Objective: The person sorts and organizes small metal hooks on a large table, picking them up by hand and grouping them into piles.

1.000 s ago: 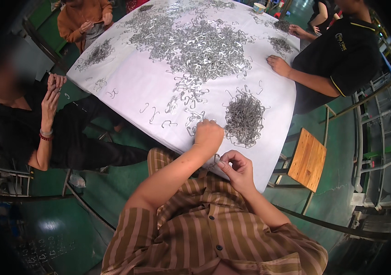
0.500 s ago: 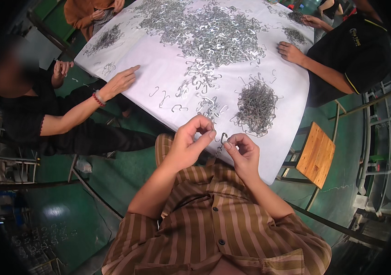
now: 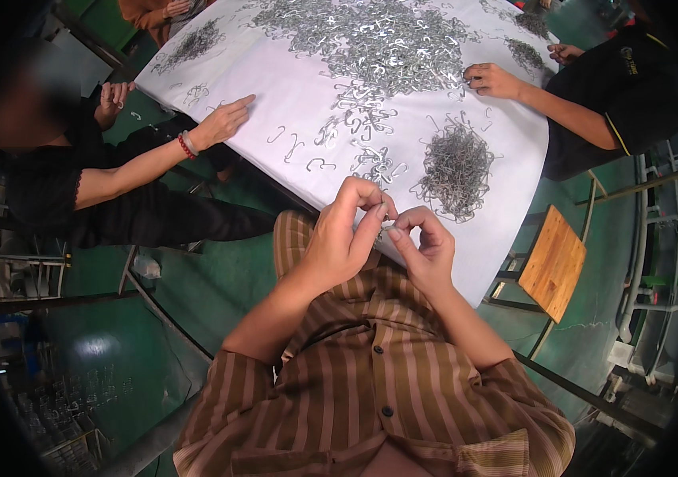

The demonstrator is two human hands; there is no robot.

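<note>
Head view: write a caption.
Bare left hand and right hand handle a small metal piece near grey curved metal hooks piled on a white tabletop.

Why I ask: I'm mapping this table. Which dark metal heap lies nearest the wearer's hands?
The large dark heap beyond the right hand, toward the table's right side; the other dark heaps look smaller and lie farther away.

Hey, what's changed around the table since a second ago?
Your left hand has come back from the loose hooks to meet your right hand by a metal hook; whether the left grips anything is unclear. The left co-worker's hand has stretched over the white table, and the right co-worker's hand has moved toward the big pile. Your right hand's pinch and the dark pile look unchanged.
</note>
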